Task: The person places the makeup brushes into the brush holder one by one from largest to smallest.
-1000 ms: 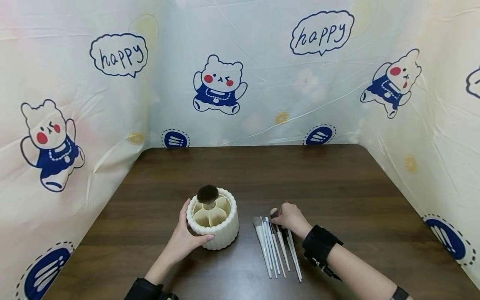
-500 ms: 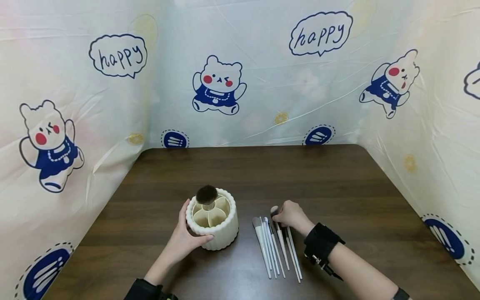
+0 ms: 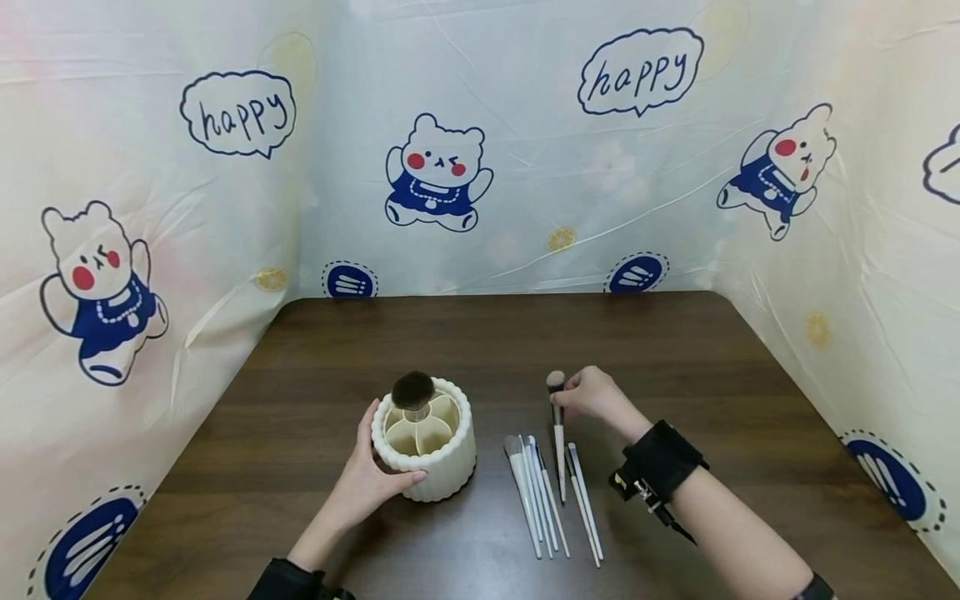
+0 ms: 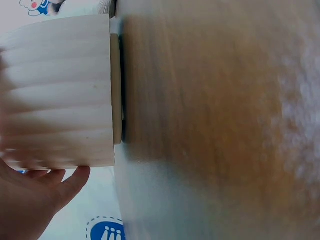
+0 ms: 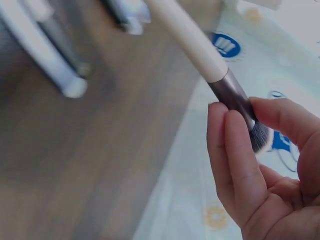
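Observation:
My left hand [image 3: 375, 483] grips a cream, scallop-rimmed makeup brush holder [image 3: 450, 471], with the thumb at its near side and the fingers round the left. Inside the holder are petal-shaped compartments, and a fluffy dark-headed makeup brush [image 3: 413, 390] stands head up in one at the back left. My right hand [image 3: 597, 395] pinches another makeup brush [image 5: 192, 40] by its dark metal collar, between thumb and fingertips. That brush hangs nearly upright in the head view, bristles up and pale handle down. In the left wrist view the holder's ribbed wall [image 4: 60, 95] fills the left side.
Several slim pale brushes [image 3: 531, 500] lie side by side on the dark wooden table [image 3: 360, 342], right of the holder. A pair of thin brushes [image 3: 587, 504] lies a little further right. A printed cloth [image 3: 525, 167] with bears surrounds the table's back and sides.
My right hand has lifted the brush out of the row, moving up and away, and the brush has turned more upright. The left hand and holder have stayed in place.

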`<state>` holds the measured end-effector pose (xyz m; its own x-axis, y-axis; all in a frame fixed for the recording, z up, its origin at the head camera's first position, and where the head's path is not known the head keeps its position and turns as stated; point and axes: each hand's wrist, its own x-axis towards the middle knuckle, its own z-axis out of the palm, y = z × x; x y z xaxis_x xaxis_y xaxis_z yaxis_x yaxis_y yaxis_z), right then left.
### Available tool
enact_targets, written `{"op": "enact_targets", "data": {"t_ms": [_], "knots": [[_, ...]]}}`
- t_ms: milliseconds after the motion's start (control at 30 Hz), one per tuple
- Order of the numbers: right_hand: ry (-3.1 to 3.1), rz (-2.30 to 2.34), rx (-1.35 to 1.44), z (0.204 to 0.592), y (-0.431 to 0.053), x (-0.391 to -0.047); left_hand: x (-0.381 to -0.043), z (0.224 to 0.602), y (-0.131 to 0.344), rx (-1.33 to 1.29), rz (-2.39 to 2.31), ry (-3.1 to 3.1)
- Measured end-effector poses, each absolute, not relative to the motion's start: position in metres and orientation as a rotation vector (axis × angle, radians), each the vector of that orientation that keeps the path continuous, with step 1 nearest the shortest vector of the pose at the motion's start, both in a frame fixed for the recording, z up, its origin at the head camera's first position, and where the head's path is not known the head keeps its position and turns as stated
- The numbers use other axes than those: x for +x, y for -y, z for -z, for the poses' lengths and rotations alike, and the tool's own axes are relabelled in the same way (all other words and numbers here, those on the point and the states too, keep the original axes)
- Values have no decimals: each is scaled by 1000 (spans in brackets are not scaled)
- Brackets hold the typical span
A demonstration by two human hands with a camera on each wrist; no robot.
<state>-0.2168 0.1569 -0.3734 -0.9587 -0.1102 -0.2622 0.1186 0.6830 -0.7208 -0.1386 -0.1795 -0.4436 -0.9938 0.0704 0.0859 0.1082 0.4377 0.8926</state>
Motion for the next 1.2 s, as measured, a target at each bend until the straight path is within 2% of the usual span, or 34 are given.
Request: {"op": "enact_targets", "data": {"t_ms": [300, 700, 967, 1200], "knots": [[-2805, 1299, -164, 333, -143, -225, -137, 441, 179, -171, 1658, 2626], [-2801, 1732, -301, 289, -95, -219, -139, 444, 181, -167, 1634, 2632], [-2678, 2052, -385, 290, -62, -215, -137, 442, 180, -167, 1606, 2650], [-2571, 2106, -471, 312, -40, -214, -139, 442, 181, -157, 1614, 2652]]}}
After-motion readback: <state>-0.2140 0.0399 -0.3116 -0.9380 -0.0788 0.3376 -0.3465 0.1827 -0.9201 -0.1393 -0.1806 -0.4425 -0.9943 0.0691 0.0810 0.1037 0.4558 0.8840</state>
